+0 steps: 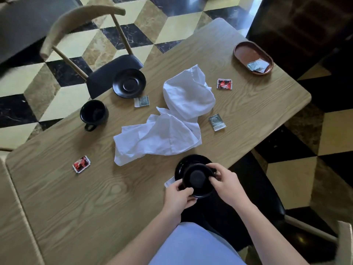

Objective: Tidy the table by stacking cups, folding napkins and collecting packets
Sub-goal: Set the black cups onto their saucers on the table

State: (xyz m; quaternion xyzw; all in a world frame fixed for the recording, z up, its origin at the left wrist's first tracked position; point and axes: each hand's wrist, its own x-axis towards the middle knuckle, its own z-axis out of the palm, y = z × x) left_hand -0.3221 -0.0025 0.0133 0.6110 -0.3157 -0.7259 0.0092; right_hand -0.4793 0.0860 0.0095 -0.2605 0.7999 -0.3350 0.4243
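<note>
Both hands hold a black cup [198, 181] at the table's near edge, above a black saucer [186, 162]. My left hand [178, 195] grips its near-left rim and my right hand [224, 181] its right side. A second black cup [94, 113] stands at the left, and a second black saucer [129, 83] lies beyond it. Two crumpled white napkins [168, 119] lie mid-table. Red packets lie at the near left [81, 164] and far right [224, 84]. Green packets lie by the far saucer [141, 101] and right of the napkins [217, 122]. A white packet [169, 182] peeks out beside my left hand.
A brown oval tray [246, 52] with packets [257, 66] in it stands at the table's far right corner. A wooden chair [80, 35] with a black seat is pushed in at the far left. Another chair [298, 224] stands at the right of my body.
</note>
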